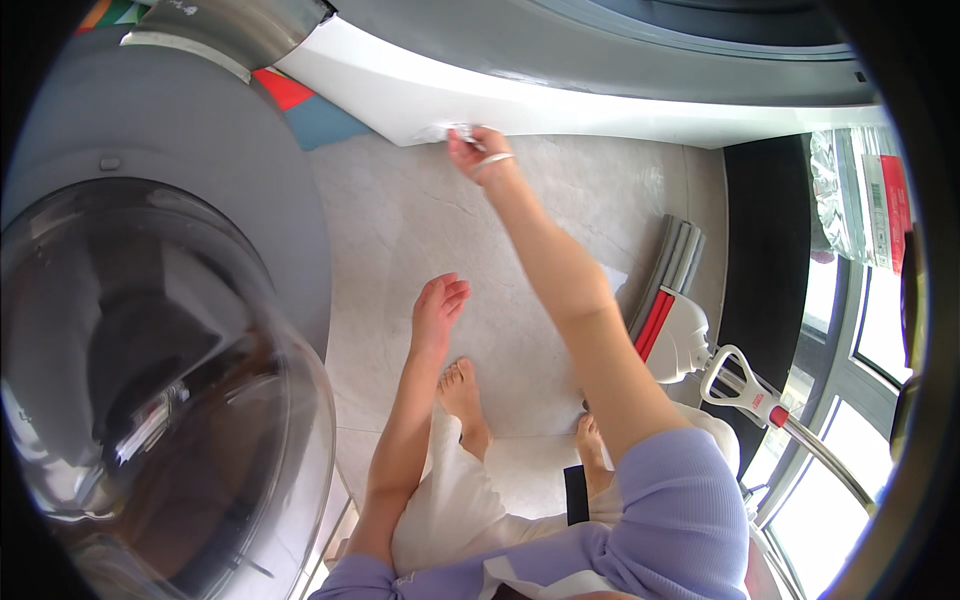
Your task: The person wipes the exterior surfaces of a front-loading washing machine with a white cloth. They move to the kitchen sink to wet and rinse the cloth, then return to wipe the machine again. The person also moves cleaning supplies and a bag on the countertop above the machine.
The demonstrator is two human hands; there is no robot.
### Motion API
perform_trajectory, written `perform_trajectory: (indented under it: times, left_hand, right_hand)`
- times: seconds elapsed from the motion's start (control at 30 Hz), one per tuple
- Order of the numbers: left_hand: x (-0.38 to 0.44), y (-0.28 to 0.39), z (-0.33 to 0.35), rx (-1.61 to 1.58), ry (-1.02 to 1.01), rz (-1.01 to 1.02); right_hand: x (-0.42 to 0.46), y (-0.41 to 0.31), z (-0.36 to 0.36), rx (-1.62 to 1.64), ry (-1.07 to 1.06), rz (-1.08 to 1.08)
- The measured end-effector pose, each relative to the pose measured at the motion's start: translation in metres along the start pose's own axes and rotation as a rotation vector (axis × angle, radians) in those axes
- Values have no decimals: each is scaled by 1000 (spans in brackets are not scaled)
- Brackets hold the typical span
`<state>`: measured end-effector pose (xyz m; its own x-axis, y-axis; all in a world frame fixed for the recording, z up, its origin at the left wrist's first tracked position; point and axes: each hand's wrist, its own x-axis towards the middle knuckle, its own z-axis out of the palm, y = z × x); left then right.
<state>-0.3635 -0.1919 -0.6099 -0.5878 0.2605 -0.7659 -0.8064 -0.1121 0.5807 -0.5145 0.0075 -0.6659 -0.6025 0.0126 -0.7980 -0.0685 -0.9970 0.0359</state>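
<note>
My right hand (pixel 475 152), with a white band at the wrist, is stretched forward to the lower edge of a white front-loading appliance's panel (pixel 570 109). Its fingers are closed on a small whitish, crumpled-looking piece (pixel 466 135), too small to name, against the panel. My left hand (pixel 442 300) hangs over the floor nearer my body, fingers slightly curled, holding nothing. Above the panel curves the grey front of the appliance with its round door (pixel 705 30).
A grey appliance with a transparent domed door (pixel 150 375) stands at the left. On the right, a mop with a grey head (pixel 667 262) and metal pole (pixel 832 465) leans near windows. A plastic-wrapped package (pixel 862 195) lies on the black ledge (pixel 765 277). My bare feet stand on the tiled floor (pixel 525 405).
</note>
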Motion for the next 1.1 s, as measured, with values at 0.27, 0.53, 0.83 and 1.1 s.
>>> perform_trajectory:
  times: [0.27, 0.53, 0.83, 1.1]
  left_hand:
    - [5, -1, 13, 15, -49, 6]
    - [8, -6, 11, -1, -38, -25]
    - [12, -9, 6, 2, -55, -2]
    - [8, -4, 25, 68, -92, -17]
  right_hand:
    - [-36, -149, -57, 143, -36, -234]
    - [-89, -243, -118, -154, 120, -767]
    - [-56, -194, -91, -536, 108, -1128]
    - [-4, 11, -19, -988, -123, -1330]
